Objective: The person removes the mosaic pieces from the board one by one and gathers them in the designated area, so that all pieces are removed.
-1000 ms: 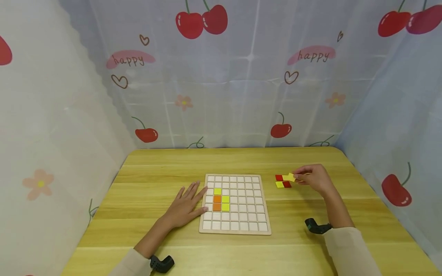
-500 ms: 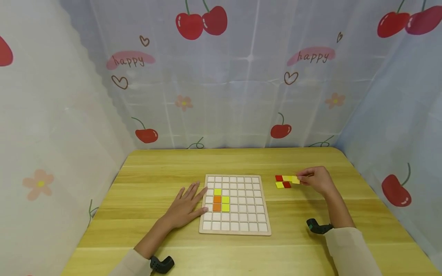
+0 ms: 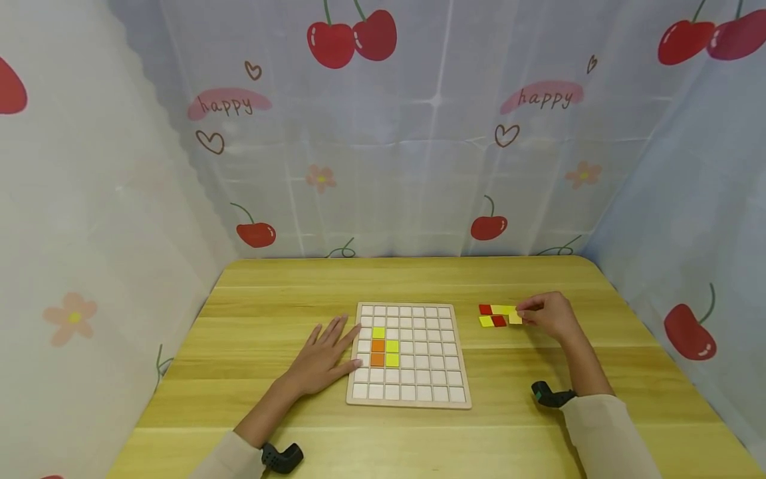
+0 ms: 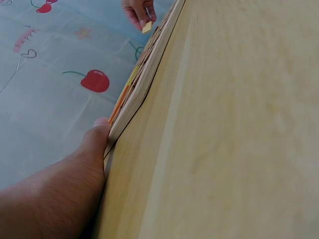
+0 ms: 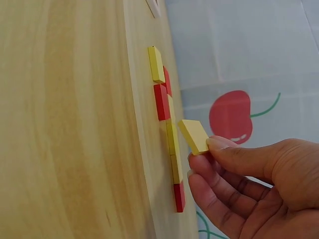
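A square wooden grid board (image 3: 409,404) lies mid-table. Orange tiles (image 3: 378,352) and yellow tiles (image 3: 391,353) fill a few of its cells on the left. My left hand (image 3: 317,364) rests with spread, straight fingers, its index fingertip and thumb on the board's left edge. In the left wrist view the thumb (image 4: 94,137) presses against that edge. Right of the board, my right hand (image 3: 552,315) pinches a pale yellow square tile (image 5: 194,135) between thumb and fingers. The tile is held up off the table, tilted, beside loose tiles.
Loose red tiles (image 5: 161,102) and yellow tiles (image 5: 155,64) lie in short rows at the table's back right. The wooden table (image 3: 287,279) ends at a cherry-print curtain (image 3: 383,166) behind and at both sides. A black wrist device (image 3: 282,458) sits on each forearm.
My right hand has moved slightly right and toward me with the pinched tile, which has turned to show its face. The left hand has stayed on the board's edge.
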Demonstrator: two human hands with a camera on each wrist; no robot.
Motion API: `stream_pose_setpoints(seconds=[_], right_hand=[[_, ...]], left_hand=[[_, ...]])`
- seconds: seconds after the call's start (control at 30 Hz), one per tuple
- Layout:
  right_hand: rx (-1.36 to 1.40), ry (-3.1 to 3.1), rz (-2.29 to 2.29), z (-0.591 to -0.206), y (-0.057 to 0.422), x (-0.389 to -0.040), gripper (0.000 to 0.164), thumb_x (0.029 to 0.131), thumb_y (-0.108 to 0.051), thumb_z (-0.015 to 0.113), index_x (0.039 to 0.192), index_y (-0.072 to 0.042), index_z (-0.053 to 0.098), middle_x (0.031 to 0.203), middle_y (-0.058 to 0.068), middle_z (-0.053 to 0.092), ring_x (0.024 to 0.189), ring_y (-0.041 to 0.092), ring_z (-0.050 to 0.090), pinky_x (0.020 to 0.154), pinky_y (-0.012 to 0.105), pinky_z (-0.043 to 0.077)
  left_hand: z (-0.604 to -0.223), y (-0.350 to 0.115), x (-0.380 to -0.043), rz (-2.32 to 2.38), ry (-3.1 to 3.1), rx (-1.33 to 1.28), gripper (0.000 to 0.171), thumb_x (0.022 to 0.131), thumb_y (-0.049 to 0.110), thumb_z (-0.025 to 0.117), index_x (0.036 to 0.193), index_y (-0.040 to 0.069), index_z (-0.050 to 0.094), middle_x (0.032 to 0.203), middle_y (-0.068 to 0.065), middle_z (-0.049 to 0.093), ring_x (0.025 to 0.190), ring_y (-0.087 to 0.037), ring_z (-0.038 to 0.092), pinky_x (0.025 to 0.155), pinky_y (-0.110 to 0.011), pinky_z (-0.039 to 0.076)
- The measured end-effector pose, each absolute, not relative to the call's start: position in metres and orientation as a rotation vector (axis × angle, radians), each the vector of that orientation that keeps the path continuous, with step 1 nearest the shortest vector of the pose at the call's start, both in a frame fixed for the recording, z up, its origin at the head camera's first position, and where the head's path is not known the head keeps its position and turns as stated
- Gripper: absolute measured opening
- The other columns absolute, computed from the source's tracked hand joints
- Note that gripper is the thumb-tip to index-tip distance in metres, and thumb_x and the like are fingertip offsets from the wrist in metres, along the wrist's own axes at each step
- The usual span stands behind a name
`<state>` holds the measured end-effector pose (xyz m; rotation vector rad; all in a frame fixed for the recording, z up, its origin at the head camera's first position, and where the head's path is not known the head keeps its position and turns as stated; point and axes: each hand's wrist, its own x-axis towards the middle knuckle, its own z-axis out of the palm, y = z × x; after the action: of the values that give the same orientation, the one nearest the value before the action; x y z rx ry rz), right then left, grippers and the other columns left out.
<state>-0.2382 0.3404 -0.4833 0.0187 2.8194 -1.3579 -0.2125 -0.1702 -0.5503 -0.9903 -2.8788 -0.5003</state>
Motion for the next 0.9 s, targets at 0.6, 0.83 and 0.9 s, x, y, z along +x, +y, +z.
stream_pose_setpoints(seconds=[0.6, 0.83, 0.9], right_hand=[[-0.012, 2.902, -1.231, -0.4855, 0.3357, -0.2414, 0.014, 0.094, 0.002, 0.068, 0.104, 0.011, 0.074, 0.097, 0.022, 0.072, 0.080, 0.027, 0.070, 0.067, 0.034, 0.060], [0.001, 2.938, -1.156, -0.4890, 0.3351, -0.2404, 0.015, 0.092, -0.002, 0.071, 0.103, 0.006, 0.076, 0.098, 0.020, 0.072, 0.086, 0.029, 0.065, 0.065, 0.029, 0.053], [-0.009, 2.935, -1.156, -0.4884, 0.3343, -0.2400, 0.015, 0.092, -0.002, 0.071, 0.103, 0.007, 0.075, 0.098, 0.021, 0.072, 0.088, 0.031, 0.065, 0.066, 0.029, 0.053]], left_hand=[[-0.5490, -0.1701, -0.2162, -0.485, -2.893, -0.978, 0.076, 0.104, 0.062, 0.040, 0.164, 0.022, 0.019, 0.169, -0.016, 0.011, 0.156, -0.032, 0.009, 0.121, -0.061, 0.006], [-0.5551, -0.1698, -0.2153, -0.506, -2.846, -0.988, 0.075, 0.104, 0.058, 0.045, 0.163, 0.018, 0.025, 0.168, -0.018, 0.015, 0.155, -0.036, 0.015, 0.119, -0.064, 0.010], [-0.5573, -0.1701, -0.2158, -0.505, -2.838, -0.989, 0.075, 0.104, 0.058, 0.044, 0.163, 0.017, 0.026, 0.168, -0.018, 0.016, 0.154, -0.036, 0.015, 0.119, -0.064, 0.010]])
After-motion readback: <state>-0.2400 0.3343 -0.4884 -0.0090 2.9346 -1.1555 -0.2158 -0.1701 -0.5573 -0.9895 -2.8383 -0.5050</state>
